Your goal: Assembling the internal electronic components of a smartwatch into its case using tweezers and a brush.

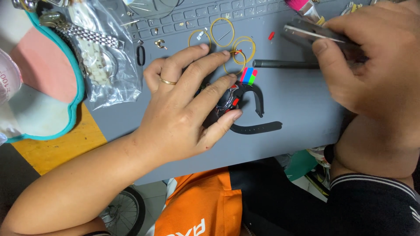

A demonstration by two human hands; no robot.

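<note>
We see a smooth grey work mat (297, 100) as our landmark. At its far left corner lies a crinkled clear plastic bag (105, 65) holding pale watch-band links. At the mat's middle, our left hand (183, 109) presses spread fingers on a black rubber-strapped watch (245, 109). At the mat's right, our right hand (372, 65) grips flat metal tweezers (310, 32). Thin yellow rubber bands (227, 37) lie beyond the watch.

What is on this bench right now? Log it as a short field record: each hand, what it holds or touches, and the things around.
left hand: flat, fingers spread, pressing on a black wristwatch
right hand: grips metal tweezers
surface: grey work mat
near the watch: yellow rubber bands, dark pen-like tool
left side: clear bag of watch parts
top edge: pink brush
</note>
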